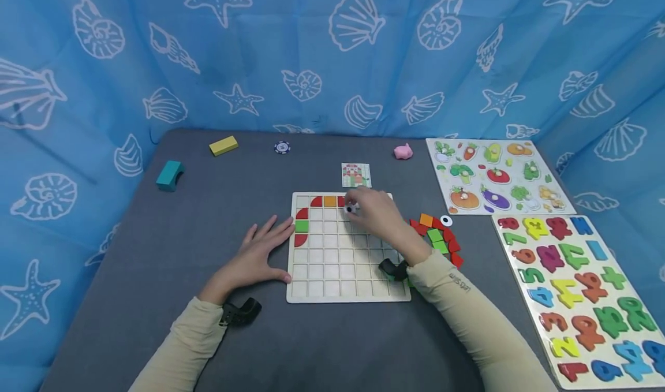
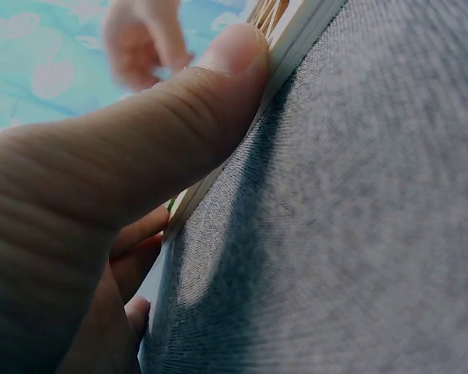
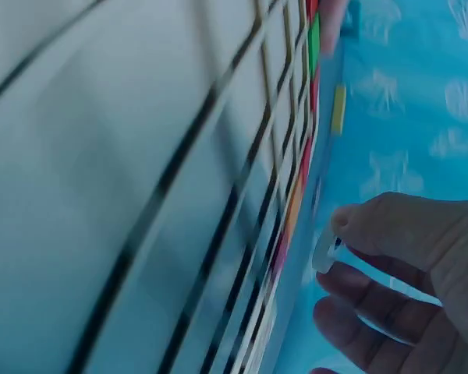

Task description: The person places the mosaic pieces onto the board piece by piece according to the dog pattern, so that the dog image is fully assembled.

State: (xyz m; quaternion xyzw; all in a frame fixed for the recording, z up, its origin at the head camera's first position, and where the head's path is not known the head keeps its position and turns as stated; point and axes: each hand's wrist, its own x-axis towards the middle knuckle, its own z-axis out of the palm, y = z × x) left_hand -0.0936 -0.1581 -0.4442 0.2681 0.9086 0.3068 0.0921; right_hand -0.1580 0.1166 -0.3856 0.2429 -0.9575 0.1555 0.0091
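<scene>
A white grid board (image 1: 317, 272) lies on the grey table. Along its top row are red rounded pieces (image 1: 316, 201) and an orange square (image 1: 329, 201). Down the left column a green square (image 1: 302, 226) sits between two red pieces. My right hand (image 1: 378, 212) is over the board's top row, pinching a small white disc (image 3: 325, 251) with a black spot between thumb and fingertip. At the board's left edge rests my left hand (image 1: 260, 253), fingers spread. In the left wrist view its thumb (image 2: 218, 86) presses against the board's side.
Loose red, orange and green pieces (image 1: 439, 235) and another white disc (image 1: 446, 221) lie right of the board. Behind it are a picture card (image 1: 356, 175), pink pig (image 1: 403, 151), poker chip (image 1: 282, 147), yellow block (image 1: 224, 146) and teal block (image 1: 169, 175). Vegetable (image 1: 480, 187) and number puzzles (image 1: 558, 259) lie right.
</scene>
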